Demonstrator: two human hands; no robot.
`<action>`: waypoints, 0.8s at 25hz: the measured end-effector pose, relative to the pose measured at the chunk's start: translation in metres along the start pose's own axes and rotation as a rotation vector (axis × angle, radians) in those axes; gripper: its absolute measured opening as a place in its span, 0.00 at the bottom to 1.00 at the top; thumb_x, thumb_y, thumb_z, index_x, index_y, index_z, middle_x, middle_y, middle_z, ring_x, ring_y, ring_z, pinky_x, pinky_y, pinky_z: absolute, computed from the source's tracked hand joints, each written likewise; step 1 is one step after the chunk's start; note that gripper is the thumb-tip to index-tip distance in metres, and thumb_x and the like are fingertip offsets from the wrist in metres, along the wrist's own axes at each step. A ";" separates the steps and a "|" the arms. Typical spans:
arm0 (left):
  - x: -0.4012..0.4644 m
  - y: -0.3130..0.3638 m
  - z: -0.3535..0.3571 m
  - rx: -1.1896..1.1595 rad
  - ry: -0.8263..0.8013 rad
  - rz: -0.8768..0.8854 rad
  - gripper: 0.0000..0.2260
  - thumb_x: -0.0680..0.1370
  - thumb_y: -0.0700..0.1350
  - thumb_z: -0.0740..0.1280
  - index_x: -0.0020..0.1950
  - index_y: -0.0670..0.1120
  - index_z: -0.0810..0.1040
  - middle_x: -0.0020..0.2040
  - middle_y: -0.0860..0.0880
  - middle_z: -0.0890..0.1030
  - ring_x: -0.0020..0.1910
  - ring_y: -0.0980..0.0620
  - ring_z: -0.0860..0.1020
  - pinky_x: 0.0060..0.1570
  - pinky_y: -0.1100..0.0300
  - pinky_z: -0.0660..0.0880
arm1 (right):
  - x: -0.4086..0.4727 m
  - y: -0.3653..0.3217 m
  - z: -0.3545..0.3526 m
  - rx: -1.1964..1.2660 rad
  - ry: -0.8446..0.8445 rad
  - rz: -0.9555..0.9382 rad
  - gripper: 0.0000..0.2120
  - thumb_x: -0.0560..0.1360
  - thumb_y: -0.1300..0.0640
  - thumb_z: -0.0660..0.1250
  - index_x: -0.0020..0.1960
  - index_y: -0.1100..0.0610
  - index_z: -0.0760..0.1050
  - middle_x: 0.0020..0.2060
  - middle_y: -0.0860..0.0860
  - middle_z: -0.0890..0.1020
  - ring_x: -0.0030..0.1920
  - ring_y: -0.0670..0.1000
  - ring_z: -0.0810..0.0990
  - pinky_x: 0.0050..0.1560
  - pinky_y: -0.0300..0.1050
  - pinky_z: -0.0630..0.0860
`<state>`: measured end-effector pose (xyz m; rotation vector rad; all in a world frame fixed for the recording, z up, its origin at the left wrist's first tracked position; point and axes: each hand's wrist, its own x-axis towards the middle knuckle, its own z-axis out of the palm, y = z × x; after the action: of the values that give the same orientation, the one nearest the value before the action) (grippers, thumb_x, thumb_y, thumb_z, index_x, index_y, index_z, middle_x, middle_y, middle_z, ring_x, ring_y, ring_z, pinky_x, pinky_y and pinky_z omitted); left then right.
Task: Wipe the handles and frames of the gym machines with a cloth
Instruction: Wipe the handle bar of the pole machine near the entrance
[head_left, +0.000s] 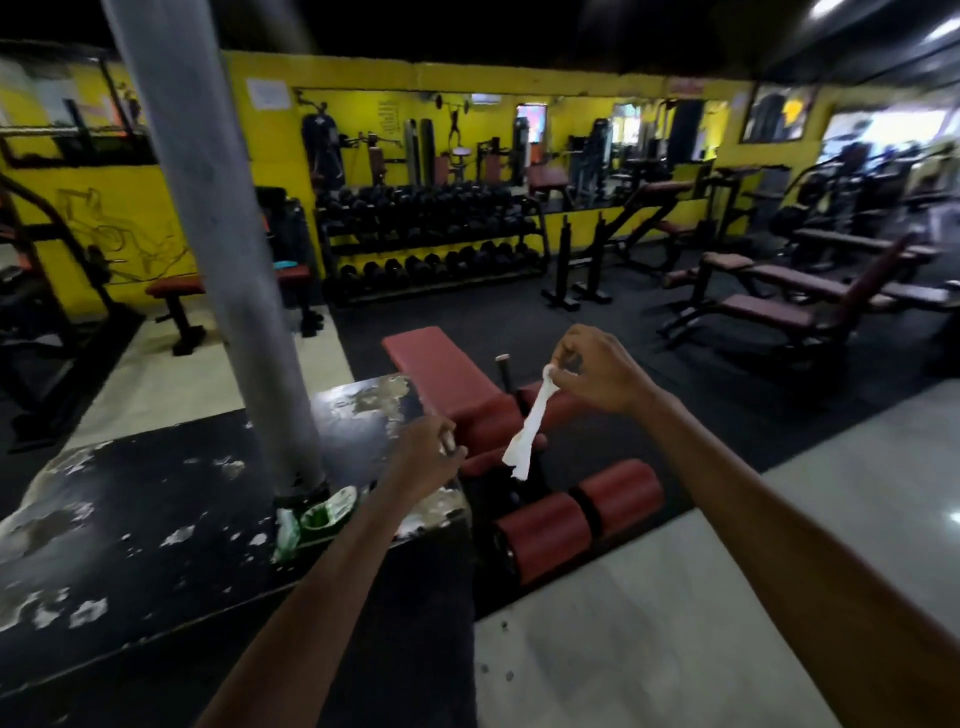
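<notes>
A thin white cloth (529, 426) hangs twisted from my right hand (597, 371), pinched at its top end between thumb and fingers. My left hand (428, 457) is lower and to the left, fingers closed around a small white scrap; whether it joins the cloth I cannot tell. Both hands hover over a red padded bench (441, 369) with red foam rollers (576, 514) and a dark metal frame post (504, 371).
A grey pillar (208, 234) rises from a black chipped platform (156, 519) at left, with a green and white packet (317, 514) at its base. A dumbbell rack (431, 244) lines the yellow back wall. Several benches (779, 301) stand at right. Pale tiled floor (675, 623) lies below.
</notes>
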<state>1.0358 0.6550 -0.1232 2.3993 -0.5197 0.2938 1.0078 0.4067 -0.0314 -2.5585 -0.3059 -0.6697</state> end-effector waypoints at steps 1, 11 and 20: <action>0.008 0.021 0.007 -0.019 -0.019 0.032 0.10 0.72 0.43 0.71 0.51 0.40 0.79 0.46 0.47 0.79 0.45 0.50 0.78 0.42 0.66 0.65 | -0.012 0.014 -0.018 -0.023 0.021 0.036 0.06 0.70 0.59 0.71 0.40 0.62 0.78 0.41 0.54 0.78 0.43 0.51 0.77 0.45 0.46 0.74; 0.002 0.277 0.132 -0.148 -0.207 0.361 0.18 0.72 0.46 0.73 0.60 0.40 0.77 0.55 0.45 0.80 0.55 0.48 0.78 0.57 0.58 0.72 | -0.202 0.134 -0.219 -0.237 0.137 0.300 0.06 0.69 0.61 0.70 0.36 0.57 0.74 0.38 0.53 0.76 0.40 0.50 0.73 0.42 0.44 0.71; -0.080 0.532 0.275 -0.333 -0.505 0.747 0.18 0.72 0.43 0.74 0.58 0.38 0.77 0.54 0.43 0.80 0.54 0.47 0.78 0.50 0.63 0.69 | -0.441 0.188 -0.401 -0.506 0.325 0.619 0.04 0.68 0.62 0.72 0.37 0.61 0.78 0.36 0.51 0.76 0.37 0.51 0.74 0.40 0.41 0.68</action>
<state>0.7521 0.1252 -0.0627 1.8553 -1.5634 -0.0961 0.5297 0.0047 -0.0212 -2.6988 0.8268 -0.9740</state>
